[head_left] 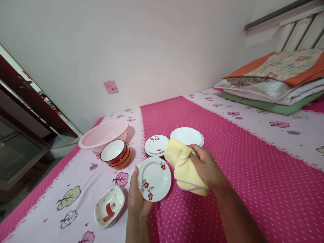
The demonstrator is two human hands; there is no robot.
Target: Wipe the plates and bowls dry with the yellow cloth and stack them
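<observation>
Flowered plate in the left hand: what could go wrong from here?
1. The left hand grips the flowered plate only by its rim, so a push from the yellow cloth in the right hand might tip it loose.
2. If it drops, it could strike the stacked plates just behind.

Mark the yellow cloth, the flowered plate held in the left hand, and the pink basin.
yellow cloth [183, 165]: head view, on its bunched middle.
flowered plate [155, 177]: head view, on its bare white centre.
pink basin [108, 130]: head view, on its inner wall.
</observation>
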